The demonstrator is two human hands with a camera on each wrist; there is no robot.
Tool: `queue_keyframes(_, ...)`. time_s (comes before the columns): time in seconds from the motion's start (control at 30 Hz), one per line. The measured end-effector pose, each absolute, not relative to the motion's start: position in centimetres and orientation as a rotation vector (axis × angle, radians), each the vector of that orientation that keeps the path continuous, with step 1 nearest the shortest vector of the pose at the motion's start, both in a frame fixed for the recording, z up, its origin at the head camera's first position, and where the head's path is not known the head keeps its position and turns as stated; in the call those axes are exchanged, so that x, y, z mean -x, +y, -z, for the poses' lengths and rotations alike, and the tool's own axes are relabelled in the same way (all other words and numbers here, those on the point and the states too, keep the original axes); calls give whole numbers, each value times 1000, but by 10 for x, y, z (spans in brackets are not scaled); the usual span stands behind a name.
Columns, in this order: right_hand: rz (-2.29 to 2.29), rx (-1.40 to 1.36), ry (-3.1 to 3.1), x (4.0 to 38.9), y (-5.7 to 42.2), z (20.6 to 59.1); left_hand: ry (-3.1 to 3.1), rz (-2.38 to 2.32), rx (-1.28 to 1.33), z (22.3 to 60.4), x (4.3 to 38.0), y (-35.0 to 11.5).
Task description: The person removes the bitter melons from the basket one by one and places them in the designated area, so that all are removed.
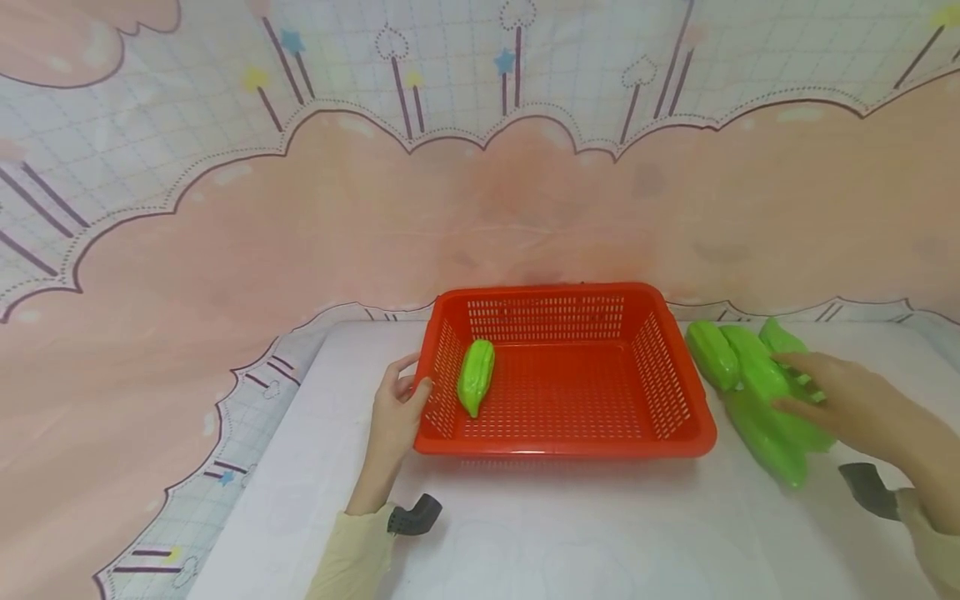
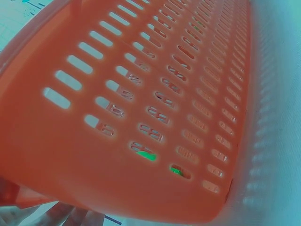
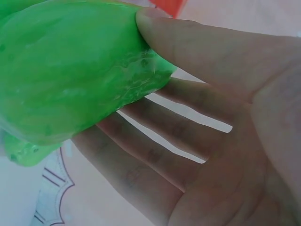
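A red plastic basket with slotted walls stands on the white table, and a ridged green fruit lies inside it near the left wall. My left hand grips the basket's left rim, thumb on the inner side. To the right of the basket, several green fruits lie bunched together, among them a rounded one and a long one. Over that bunch, my right hand holds a glossy green fruit between thumb and fingers; the fingertips are hidden behind it.
A cloth with cloud and star drawings hangs behind the table and shows along its left side. Each wrist carries a black device, one by the left sleeve. The basket's back wall stands near the cloth.
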State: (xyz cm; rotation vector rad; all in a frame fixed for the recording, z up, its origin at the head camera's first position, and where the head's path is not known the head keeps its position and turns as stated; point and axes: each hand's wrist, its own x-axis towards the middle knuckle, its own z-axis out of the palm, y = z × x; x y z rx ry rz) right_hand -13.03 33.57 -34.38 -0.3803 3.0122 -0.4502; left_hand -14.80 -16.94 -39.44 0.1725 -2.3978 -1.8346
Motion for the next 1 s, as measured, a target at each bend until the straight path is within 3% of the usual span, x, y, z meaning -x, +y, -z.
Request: queue_keyframes(1.0, 378, 275, 2943, 118, 381, 376, -2388, 1835, -160, 395, 148, -170)
